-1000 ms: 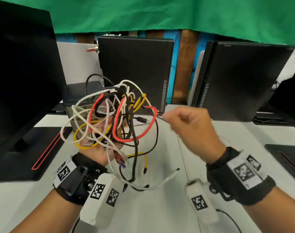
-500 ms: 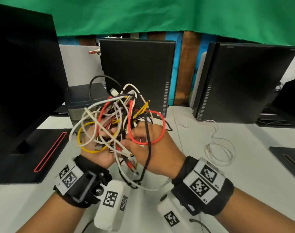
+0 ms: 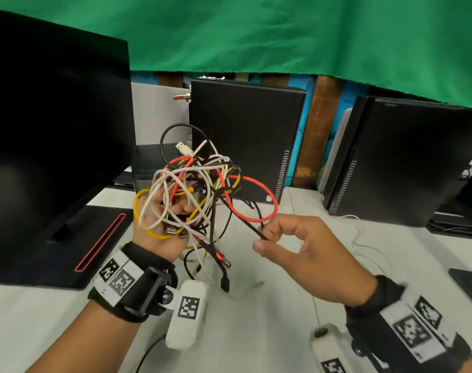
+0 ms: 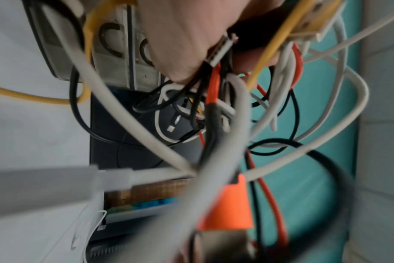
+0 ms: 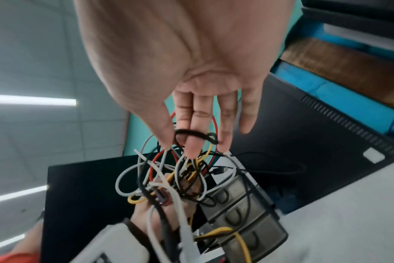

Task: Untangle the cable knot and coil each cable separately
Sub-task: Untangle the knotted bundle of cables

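The cable knot [image 3: 194, 184] is a loose ball of white, black, red and yellow cables held above the table. My left hand [image 3: 159, 211] grips it from below, palm up, with strands draped over the fingers [image 4: 191, 44]. To its right, my right hand [image 3: 267, 238] pinches a black cable [image 3: 240, 219] that runs taut up-left into the knot. In the right wrist view this black cable [image 5: 191, 134] loops across the fingertips. A red loop [image 3: 272, 195] hangs out just above the right hand. Plug ends [image 3: 224, 262] dangle below the knot.
A thin white cable [image 3: 360, 238] lies on the white table [image 3: 256, 319] behind the right hand. Two black computer towers [image 3: 245, 135] [image 3: 407, 162] stand at the back, a dark monitor [image 3: 54, 130] at left, and a grey drawer box [image 3: 146, 168] behind the knot.
Half a second ago my right hand was inside the knot. It has come out to the right, drawing the black cable with it. The left hand has kept its hold.
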### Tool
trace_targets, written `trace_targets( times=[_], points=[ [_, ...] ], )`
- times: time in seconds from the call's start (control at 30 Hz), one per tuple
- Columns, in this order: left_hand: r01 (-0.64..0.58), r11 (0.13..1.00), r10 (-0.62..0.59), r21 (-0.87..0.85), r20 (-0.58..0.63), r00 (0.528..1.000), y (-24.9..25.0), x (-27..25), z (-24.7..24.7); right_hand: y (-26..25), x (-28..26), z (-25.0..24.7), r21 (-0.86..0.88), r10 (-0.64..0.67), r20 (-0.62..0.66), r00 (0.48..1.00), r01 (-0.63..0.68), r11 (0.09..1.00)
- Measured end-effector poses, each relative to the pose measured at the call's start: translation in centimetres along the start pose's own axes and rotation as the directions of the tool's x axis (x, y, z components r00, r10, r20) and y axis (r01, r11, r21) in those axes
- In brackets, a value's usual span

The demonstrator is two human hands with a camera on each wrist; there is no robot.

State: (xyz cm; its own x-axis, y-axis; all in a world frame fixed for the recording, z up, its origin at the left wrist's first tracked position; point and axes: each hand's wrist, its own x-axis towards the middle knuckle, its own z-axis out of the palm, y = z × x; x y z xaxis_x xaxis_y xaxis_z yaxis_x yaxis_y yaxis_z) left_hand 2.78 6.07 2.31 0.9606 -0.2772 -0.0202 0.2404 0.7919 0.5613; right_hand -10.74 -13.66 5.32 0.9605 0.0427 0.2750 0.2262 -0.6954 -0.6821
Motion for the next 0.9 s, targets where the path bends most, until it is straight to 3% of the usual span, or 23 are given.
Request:
trace_targets(
  times=[0.07,0.17,0.27,0.37,0.43,0.57,0.67,0.73,0.83,0.9],
  points=[
    [0.083,0.992,-0.072,-0.091,0.124,0.990,-0.1,0.1,-0.4,1.2,-0.5,-0.2,-0.235,-0.042,-0.080,0.996,0.022,0.972],
    [0.265,0.950,-0.236,-0.164,0.177,0.955,-0.2,0.9,-1.5,2.8,-0.8,-0.2,-0.490,-0.209,-0.178,0.962,0.098,0.866],
    [0.312,0.930,-0.280,-0.196,0.177,0.944,-0.5,1.1,-1.7,3.0,-1.4,-0.3,-0.518,-0.382,-0.104,0.918,0.278,0.809],
    [0.288,0.940,-0.256,-0.182,0.180,0.950,-0.4,0.5,-1.0,3.7,-1.5,-0.3,-0.632,-0.506,0.034,0.862,0.411,0.656],
    [0.296,0.933,-0.262,-0.205,0.178,0.949,-0.2,0.7,-1.1,4.7,-1.3,-0.6,-0.724,-0.437,0.077,0.896,0.352,0.594],
    [0.321,0.920,-0.281,-0.225,0.195,0.940,-0.4,0.9,-1.7,7.2,-0.7,-2.1,-0.820,-0.118,-0.090,0.989,-0.007,0.573],
    [0.283,0.936,-0.226,-0.208,0.261,0.939,-0.2,0.6,-1.4,8.7,-1.0,-3.5,-0.725,0.140,-0.175,0.975,-0.224,0.652],
    [0.273,0.930,-0.193,-0.247,0.303,0.933,0.6,0.8,-1.6,9.4,-1.4,-4.4,-0.583,0.269,-0.144,0.952,-0.301,0.755],
    [0.310,0.927,-0.190,-0.213,0.446,0.875,1.5,0.6,-1.5,9.4,-2.5,-5.0,-0.161,0.288,-0.027,0.957,-0.288,0.944],
    [0.203,0.973,-0.140,-0.114,0.408,0.902,1.5,0.3,-1.1,8.4,-3.2,-4.4,0.065,0.288,0.079,0.954,-0.294,0.954]
  ],
)
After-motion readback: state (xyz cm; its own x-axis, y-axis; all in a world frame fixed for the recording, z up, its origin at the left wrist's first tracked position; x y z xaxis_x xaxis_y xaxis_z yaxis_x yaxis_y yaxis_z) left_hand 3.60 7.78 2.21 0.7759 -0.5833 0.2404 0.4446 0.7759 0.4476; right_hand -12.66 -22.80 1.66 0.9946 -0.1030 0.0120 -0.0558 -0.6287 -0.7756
